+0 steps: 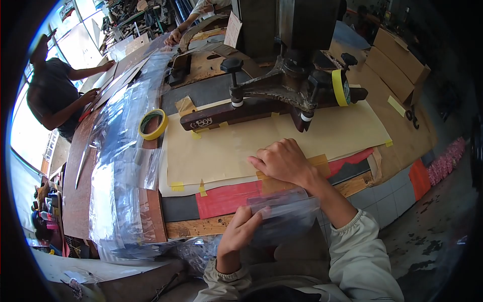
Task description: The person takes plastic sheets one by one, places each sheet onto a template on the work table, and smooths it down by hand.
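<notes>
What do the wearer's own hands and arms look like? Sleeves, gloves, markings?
Left hand and right hand are bare: no gloves, no watch visible. Left sleeve and right sleeve are pale grey-beige and loose, with gathered, elastic-looking cuffs. No cables or printed markings visible on either.

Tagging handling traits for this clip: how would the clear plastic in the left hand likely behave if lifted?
The clear plastic would probably be floppy, since it looks thin, see-through and creased. It is likely light, as the left hand pinches it between thumb and fingers. Its glossy sheen suggests it may slip.
</notes>
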### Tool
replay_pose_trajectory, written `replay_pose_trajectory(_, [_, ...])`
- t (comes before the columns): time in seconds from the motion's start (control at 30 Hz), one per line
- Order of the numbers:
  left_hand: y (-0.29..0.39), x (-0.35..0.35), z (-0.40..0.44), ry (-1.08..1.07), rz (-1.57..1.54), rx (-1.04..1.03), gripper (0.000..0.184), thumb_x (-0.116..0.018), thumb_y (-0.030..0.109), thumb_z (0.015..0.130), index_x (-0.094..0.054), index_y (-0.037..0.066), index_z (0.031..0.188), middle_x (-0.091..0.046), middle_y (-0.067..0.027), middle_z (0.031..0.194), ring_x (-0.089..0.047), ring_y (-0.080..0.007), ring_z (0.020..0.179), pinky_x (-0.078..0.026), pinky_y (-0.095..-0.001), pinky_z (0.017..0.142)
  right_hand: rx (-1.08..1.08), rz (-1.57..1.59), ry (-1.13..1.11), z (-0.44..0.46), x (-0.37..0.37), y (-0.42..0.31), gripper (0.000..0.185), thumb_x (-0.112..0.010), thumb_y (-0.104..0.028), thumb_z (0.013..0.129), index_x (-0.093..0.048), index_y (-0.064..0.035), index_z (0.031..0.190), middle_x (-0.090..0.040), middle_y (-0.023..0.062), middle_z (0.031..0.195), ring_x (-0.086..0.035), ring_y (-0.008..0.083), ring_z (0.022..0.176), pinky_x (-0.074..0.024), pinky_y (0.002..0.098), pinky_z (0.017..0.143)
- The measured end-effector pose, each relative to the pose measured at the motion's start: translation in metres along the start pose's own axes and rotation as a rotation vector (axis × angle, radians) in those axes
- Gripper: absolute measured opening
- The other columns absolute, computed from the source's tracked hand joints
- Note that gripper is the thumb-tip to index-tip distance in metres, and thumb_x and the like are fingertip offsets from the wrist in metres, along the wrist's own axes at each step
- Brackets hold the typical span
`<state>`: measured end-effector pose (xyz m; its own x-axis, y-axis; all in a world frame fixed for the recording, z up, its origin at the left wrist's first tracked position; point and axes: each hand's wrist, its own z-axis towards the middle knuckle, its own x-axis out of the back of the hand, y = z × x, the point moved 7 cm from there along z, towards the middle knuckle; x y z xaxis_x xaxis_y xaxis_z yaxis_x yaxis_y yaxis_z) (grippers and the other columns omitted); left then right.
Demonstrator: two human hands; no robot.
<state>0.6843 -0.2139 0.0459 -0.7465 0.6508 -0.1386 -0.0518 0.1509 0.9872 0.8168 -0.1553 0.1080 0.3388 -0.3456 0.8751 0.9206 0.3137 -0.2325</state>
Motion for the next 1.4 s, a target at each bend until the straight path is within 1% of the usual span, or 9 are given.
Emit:
replay_pose_trajectory(0.23, [0.013, -0.001, 0.0, 0.06, 0.084, -0.055, 0.025, -0.054, 0.018, 0.085, -0.047, 0.004, 0.065, -0.035, 0.0032, 0.06, -0.031, -0.0036, 0.053, -0.026, -0.0223, 0.044, 0.011, -0.02, 0.003, -0.001, 0.0, 0.0, 0.033, -0.057, -0.028, 0.078, -0.061, -0.0038, 0.056, -0.055, 0.0114, 0.05, -0.057, 0.0277, 0.049, -0.0459, 0.0361, 0.05])
replay_pose_trajectory(0.5, [0.022, -0.003, -0.002, 0.143, 0.137, -0.151, 0.023, -0.055, 0.019, 0.084, -0.05, -0.001, 0.073, -0.036, 0.0032, 0.063, -0.034, -0.0058, 0.063, -0.032, -0.0234, 0.056, -0.003, 0.044, 0.035, -0.004, 0.003, 0.001, 0.032, -0.056, -0.027, 0.077, -0.06, -0.0039, 0.056, -0.055, 0.0148, 0.051, -0.057, 0.0306, 0.051, -0.0465, 0.0386, 0.052])
replay_pose_trajectory(0.53, [0.024, -0.003, -0.005, 0.151, 0.229, -0.128, 0.01, -0.053, 0.01, 0.078, -0.053, 0.0, 0.081, -0.043, -0.0027, 0.073, -0.041, -0.0129, 0.071, -0.036, -0.0255, 0.063, -0.003, 0.074, 0.049, -0.004, 0.003, 0.001, 0.031, -0.055, -0.026, 0.077, -0.06, -0.0037, 0.056, -0.055, 0.016, 0.052, -0.057, 0.0314, 0.051, -0.0469, 0.0392, 0.053])
replay_pose_trajectory(0.63, [0.035, -0.006, -0.01, 0.147, 0.357, -0.075, 0.033, -0.049, -0.009, 0.067, -0.059, 0.001, 0.097, -0.057, -0.0145, 0.092, -0.055, -0.0271, 0.088, -0.043, -0.0295, 0.076, -0.001, 0.087, 0.117, -0.006, 0.007, 0.001, 0.029, -0.054, -0.025, 0.078, -0.06, -0.0046, 0.058, -0.056, 0.0161, 0.054, -0.057, 0.0317, 0.052, -0.0464, 0.0399, 0.052])
replay_pose_trajectory(0.8, [0.042, -0.017, -0.013, 0.053, 0.157, -0.279, 0.024, -0.049, 0.018, 0.086, -0.057, -0.004, 0.092, -0.053, 0.0003, 0.075, -0.044, -0.0063, 0.07, -0.037, -0.0225, 0.063, 0.004, 0.116, 0.138, -0.008, 0.012, -0.002, 0.026, -0.054, -0.023, 0.077, -0.059, -0.0062, 0.058, -0.056, 0.0153, 0.055, -0.057, 0.0318, 0.054, -0.0462, 0.04, 0.053])
replay_pose_trajectory(1.03, [0.003, -0.027, -0.038, -0.048, 0.15, -0.165, 0.026, -0.045, 0.015, 0.087, -0.056, -0.004, 0.099, -0.049, 0.0012, 0.071, -0.043, -0.0061, 0.068, -0.036, -0.0228, 0.061, 0.025, 0.132, -0.015, -0.022, 0.012, -0.013, 0.02, -0.058, -0.022, 0.074, -0.06, -0.0053, 0.063, -0.055, 0.0095, 0.051, -0.057, 0.0276, 0.051, -0.0453, 0.037, 0.053])
replay_pose_trajectory(1.1, [0.019, -0.037, -0.06, -0.071, 0.254, -0.331, 0.024, -0.046, 0.015, 0.085, -0.057, -0.005, 0.095, -0.039, -0.0001, 0.059, -0.034, -0.0068, 0.057, -0.03, -0.0252, 0.051, -0.064, 0.184, 0.016, -0.022, 0.013, -0.005, 0.016, -0.059, -0.02, 0.072, -0.058, -0.0038, 0.069, -0.058, 0.013, 0.062, -0.058, 0.0279, 0.062, -0.0453, 0.0375, 0.06])
replay_pose_trajectory(1.23, [0.018, -0.039, -0.08, -0.044, 0.086, -0.243, 0.022, -0.047, 0.015, 0.084, -0.057, -0.005, 0.086, -0.031, -0.0021, 0.051, -0.029, -0.0077, 0.049, -0.026, -0.0265, 0.044, -0.019, 0.049, 0.099, -0.019, 0.02, -0.008, 0.025, -0.061, -0.017, 0.072, -0.055, -0.0025, 0.091, -0.056, 0.0155, 0.096, -0.054, 0.0259, 0.092, -0.0419, 0.0375, 0.076])
replay_pose_trajectory(1.4, [0.029, -0.038, -0.091, 0.009, 0.093, -0.376, 0.022, -0.047, 0.014, 0.084, -0.056, -0.005, 0.085, -0.031, -0.0018, 0.05, -0.028, -0.0076, 0.048, -0.024, -0.0272, 0.044, -0.002, 0.006, 0.117, -0.02, 0.013, -0.007, 0.04, -0.06, -0.021, 0.076, -0.049, -0.0036, 0.11, -0.048, 0.0137, 0.109, -0.046, 0.0274, 0.104, -0.0364, 0.042, 0.084])
